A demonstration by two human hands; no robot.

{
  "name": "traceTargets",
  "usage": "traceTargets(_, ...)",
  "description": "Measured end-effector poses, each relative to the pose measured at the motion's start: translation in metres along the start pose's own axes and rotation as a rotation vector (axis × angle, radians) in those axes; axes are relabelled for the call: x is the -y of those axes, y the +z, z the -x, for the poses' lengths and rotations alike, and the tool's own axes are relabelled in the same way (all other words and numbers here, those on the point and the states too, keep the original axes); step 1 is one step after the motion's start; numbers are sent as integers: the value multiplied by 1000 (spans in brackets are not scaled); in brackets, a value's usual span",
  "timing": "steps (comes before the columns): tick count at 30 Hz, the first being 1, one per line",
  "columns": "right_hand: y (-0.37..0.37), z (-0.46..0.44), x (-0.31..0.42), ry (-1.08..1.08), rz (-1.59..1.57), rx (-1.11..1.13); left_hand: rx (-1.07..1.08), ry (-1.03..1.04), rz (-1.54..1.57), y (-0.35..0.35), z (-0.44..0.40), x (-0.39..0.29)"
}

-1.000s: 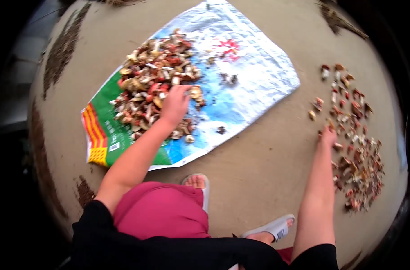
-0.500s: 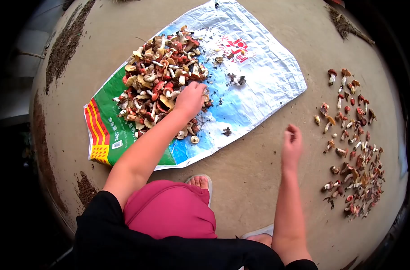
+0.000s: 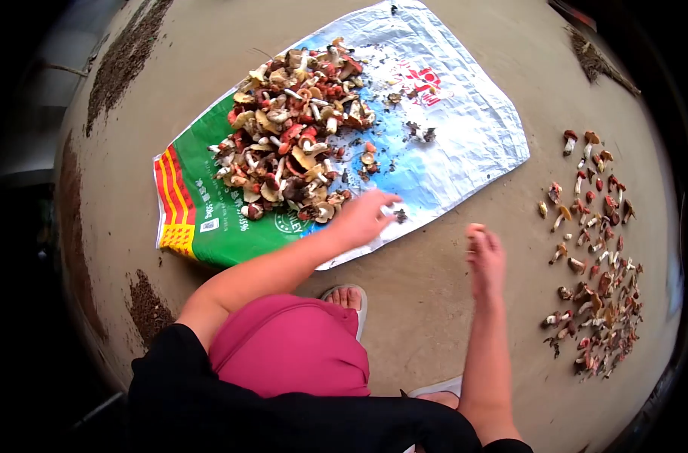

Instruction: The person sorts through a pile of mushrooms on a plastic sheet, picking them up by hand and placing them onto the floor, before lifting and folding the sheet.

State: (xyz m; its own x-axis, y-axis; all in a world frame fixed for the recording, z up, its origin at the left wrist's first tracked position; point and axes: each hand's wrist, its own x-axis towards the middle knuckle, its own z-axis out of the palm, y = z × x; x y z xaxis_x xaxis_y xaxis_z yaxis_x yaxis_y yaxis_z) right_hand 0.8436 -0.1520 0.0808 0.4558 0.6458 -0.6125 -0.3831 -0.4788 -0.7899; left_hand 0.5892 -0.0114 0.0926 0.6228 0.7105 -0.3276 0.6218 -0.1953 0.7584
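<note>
My left hand (image 3: 365,217) is over the lower edge of a printed plastic sack (image 3: 465,113), fingers pinched beside a small dark clump (image 3: 400,216); a pale bit shows at its fingertips, too blurred to name. Up and to its left, a large heap of red, tan and white mushrooms (image 3: 291,136) lies on the sack. My right hand (image 3: 485,260) is raised over the bare ground between the sack and the scattered mushrooms (image 3: 597,294). Its fingers are curled together, with a small pale thing at their tips that I cannot make out.
Another dark clump (image 3: 421,134) and bits of dirt lie on the sack. Sandaled feet (image 3: 345,298) stand below it. Dried plant matter (image 3: 595,60) lies at the upper right, and brown grainy patches (image 3: 125,64) mark the ground at the left.
My left hand has moved from the heap down and right to the sack's lower edge. My right hand has come left from the scattered mushrooms. The view has shifted slightly.
</note>
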Motion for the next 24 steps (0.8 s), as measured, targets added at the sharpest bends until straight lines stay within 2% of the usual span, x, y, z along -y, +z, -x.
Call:
traceTargets(1, -27, -10, 1, -31, 95, -148, -115, -42, -3, -11, -1, 14)
traceTargets(3, -93, -35, 0, -57, 264, -284, -237, -49, -280, -47, 5, 27)
traceTargets(4, -128, -49, -6, -67, 287, -335, -233, -35, -363, -56, 4, 43)
traceTargets(5, -173, -68, -15, -25, 209, -305, -132, -68, -474, -59, 8, 43)
traceTargets(6, -181, -67, -7, 16, 132, -275, -29, -102, -584, -60, 11, 42)
traceTargets(7, -180, -66, -10, 16, 130, -274, -30, -102, -586, -59, 13, 39)
traceTargets(9, -170, -54, -18, -500, 1371, -974, 76, -163, -804, -53, 12, 32)
traceTargets(10, -164, -49, -20, -494, 1376, -984, 81, -153, -801, -53, 12, 29)
traceTargets(12, -148, -41, -22, -623, 1163, -692, 41, -108, -858, -57, 15, 26)
traceTargets(14, -74, 0, -1, -524, 1012, -419, -81, -49, -706, -55, 15, 36)
traceTargets(18, 48, 38, -12, -511, 545, 234, -108, 80, -455, -53, 12, -16)
traceTargets(19, 76, 50, -1, -424, 633, 261, -104, 136, -489, -46, 8, -28)
traceTargets(22, 102, 50, 0, -593, 654, 285, -43, 162, -449, -31, 4, -59)
traceTargets(24, 99, 43, 0, -536, 687, 299, -16, 225, -437, -21, 2, -72)
